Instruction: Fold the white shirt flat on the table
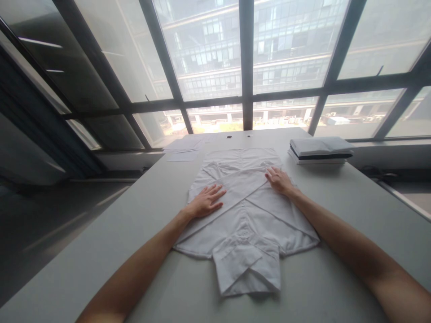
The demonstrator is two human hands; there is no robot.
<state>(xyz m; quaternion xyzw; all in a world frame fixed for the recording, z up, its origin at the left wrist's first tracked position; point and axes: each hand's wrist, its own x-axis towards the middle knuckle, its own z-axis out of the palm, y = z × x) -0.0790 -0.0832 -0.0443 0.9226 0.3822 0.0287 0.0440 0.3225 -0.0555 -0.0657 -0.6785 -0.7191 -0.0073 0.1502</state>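
Note:
A white shirt (232, 215) lies spread on the white table in front of me, with gathered creases down its middle. One layer of its cloth crosses diagonally over the body, and a narrower part with overlapping flaps points toward me. My left hand (206, 201) rests palm down on the left side of the cloth, fingers spread. Farther up on the right, my right hand (278, 179) presses on the shirt near its edge, fingers stretched out and slightly bent. Neither hand grips anything.
On the right of the table (161, 197) sits a stack of folded cloth (319, 150), white with a dark layer. Paper sheets (182, 150) lie at the far left. Two small round holes are near the far edge, before large windows (208, 54). A dark curtain (40, 112) hangs left.

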